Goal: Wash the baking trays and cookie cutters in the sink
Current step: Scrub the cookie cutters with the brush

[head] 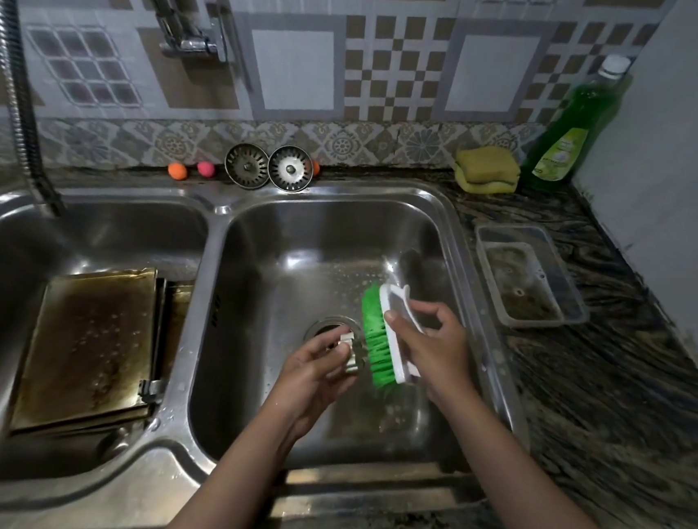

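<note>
- Left hand (315, 372): over right basin, pinching cutter (349, 352).
- Right hand (428, 348): gripping brush (387, 332); bristles touching cutter, at 3 o'clock of it; brush long axis 11-to-5.
- Trays (88, 346): left basin, 9 o'clock, unwashed, well apart.
- Soap (574, 119): 1 o'clock, far corner.

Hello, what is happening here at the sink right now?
A person is washing up at a steel double sink. The left hand holds a small metal cookie cutter over the right basin, and the right hand grips a white scrubbing brush with green bristles against it. Stained, brownish baking trays lie in the left basin.
</note>
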The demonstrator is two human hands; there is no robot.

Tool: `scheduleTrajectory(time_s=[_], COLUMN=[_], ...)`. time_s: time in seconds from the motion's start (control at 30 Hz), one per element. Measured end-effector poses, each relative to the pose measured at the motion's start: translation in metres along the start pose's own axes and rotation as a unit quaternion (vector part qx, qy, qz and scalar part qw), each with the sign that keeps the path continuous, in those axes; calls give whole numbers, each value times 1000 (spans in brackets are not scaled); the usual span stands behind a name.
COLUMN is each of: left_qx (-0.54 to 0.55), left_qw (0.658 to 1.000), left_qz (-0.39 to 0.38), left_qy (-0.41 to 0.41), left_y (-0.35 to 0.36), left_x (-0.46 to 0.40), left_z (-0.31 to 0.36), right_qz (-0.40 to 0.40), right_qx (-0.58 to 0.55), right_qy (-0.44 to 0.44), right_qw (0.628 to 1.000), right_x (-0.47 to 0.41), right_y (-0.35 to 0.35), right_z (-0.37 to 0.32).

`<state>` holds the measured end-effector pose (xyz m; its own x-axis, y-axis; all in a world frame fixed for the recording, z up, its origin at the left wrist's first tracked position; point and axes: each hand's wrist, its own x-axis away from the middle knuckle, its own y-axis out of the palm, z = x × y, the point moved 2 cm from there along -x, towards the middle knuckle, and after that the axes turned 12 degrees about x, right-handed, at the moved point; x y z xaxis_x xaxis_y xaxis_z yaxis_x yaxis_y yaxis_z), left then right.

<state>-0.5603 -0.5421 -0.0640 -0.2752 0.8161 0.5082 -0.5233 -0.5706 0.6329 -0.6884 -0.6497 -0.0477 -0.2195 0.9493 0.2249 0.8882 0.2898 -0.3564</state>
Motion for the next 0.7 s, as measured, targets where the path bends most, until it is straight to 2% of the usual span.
scheduleTrajectory(time_s=[0.1,0.17,0.33,0.43,0.53,0.63,0.7], left_qx=[33,49,-48,-155,-231,-274,-266], left_qw=[999,998,999,987,972,961,964], left_qz=[-7,-32,-2,36,33,11,13], left_qy=[3,-2,-3,34,24,13,19], left_y=[7,9,-2,-5,-3,2,-1], left_x=[-1,1,8,8,8,9,10], left_z=[1,2,2,8,11,15,19], right_qz=[-59,-52,6,22,-39,-135,-147], right_qx=[-78,-74,78,53,-32,-19,-38], right_qy=[-33,-49,-59,-54,-42,-71,-57], right_qw=[995,995,995,997,998,988,987], right_x=[15,22,11,7,4,9,11], right_y=[9,12,1,-7,-10,-7,-6], right_z=[-2,-1,8,4,-2,-4,-4])
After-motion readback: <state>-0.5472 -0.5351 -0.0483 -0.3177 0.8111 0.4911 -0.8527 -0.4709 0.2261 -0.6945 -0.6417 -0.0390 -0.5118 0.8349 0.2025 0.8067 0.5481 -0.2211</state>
